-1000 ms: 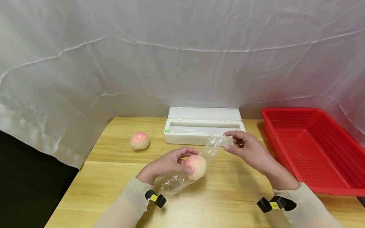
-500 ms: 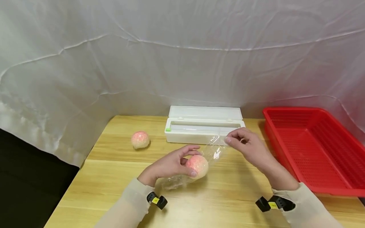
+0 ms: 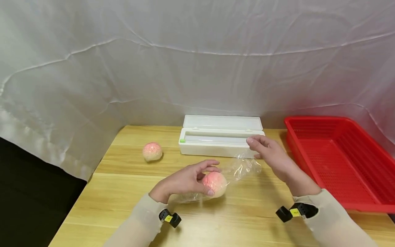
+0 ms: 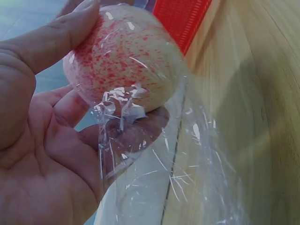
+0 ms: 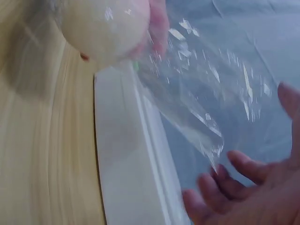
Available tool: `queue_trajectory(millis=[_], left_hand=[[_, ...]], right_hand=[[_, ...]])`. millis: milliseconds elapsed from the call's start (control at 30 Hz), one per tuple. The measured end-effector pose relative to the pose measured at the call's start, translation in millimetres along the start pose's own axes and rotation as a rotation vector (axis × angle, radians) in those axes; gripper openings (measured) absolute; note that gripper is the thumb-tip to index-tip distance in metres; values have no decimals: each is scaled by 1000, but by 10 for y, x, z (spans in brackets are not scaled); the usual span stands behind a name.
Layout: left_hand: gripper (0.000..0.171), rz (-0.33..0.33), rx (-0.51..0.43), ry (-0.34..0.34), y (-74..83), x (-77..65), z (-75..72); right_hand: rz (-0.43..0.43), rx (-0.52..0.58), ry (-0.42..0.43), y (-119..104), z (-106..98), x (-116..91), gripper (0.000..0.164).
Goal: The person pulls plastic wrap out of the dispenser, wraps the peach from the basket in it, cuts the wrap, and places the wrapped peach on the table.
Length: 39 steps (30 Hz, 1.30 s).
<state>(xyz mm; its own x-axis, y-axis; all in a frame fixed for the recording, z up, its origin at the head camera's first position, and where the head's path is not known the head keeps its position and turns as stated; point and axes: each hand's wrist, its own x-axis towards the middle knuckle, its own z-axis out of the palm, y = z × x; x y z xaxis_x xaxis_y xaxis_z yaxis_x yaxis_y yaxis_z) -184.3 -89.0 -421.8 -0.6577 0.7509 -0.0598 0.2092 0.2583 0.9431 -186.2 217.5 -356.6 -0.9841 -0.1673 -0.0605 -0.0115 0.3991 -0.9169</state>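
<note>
My left hand (image 3: 188,180) grips a pink-and-cream peach (image 3: 215,184) just above the table, thumb on the near side. Clear plastic wrap (image 4: 136,154) covers the peach, and loose ends trail to either side. In the right wrist view, the right-hand end of the wrap (image 5: 206,126) reaches down to the fingertips of my right hand (image 5: 253,192). That hand's thumb stands well apart from its loosely bent fingers. In the head view, my right hand (image 3: 273,154) hovers in front of the right end of a white wrap dispenser (image 3: 216,150).
The dispenser's lid (image 3: 222,121) is raised, showing a roll inside. A second peach (image 3: 152,152) rests on the wooden table (image 3: 123,206) at the left. At the right stands a red plastic basket (image 3: 308,171). Pale grey cloth (image 3: 197,79) hangs behind everything.
My right hand has moved slightly right, and its fingers have come off the wrap's end, which now hangs looser. My left hand has shifted slightly right with the peach.
</note>
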Motion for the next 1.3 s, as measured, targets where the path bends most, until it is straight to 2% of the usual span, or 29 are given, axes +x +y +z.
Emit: queue_trajectory(millis=[100,200,300,500,667,833,1000,1067,1133,1233,1300], left_hand=[[86,-5,17,-26,14,-3,7],[87,-9,-9,-48,19,-3,18],[88,-7,-18,-50,13,-4,26],[89,-27,-42,-47,-25,-13,24],[89,-33,-57,-50,-34,-13,25],[86,-32,-66,-58,-24,-17,27],[84,-36,5,-18,-29,-33,13],[84,-36,59,1,-36,-37,4],[85,-32,108,11,-36,-39,-2],[85,-41,169,28,-13,-37,8],[86,-40,194,35,18,-32,30]], right_hand=[[52,9,-117,57,-52,41,59],[83,12,-163,90,-72,59,54],[74,36,-161,101,-88,50,54],[1,123,-190,100,-112,26,66],[-56,95,-198,95,-83,6,52],[-77,36,-172,81,-21,-2,49],[-60,23,-108,96,-50,8,37],[-71,-16,-89,88,-55,3,36],[-113,-118,-73,47,-33,-12,34],[-210,-361,-105,-46,64,-36,37],[-277,-524,-179,-109,180,-35,44]])
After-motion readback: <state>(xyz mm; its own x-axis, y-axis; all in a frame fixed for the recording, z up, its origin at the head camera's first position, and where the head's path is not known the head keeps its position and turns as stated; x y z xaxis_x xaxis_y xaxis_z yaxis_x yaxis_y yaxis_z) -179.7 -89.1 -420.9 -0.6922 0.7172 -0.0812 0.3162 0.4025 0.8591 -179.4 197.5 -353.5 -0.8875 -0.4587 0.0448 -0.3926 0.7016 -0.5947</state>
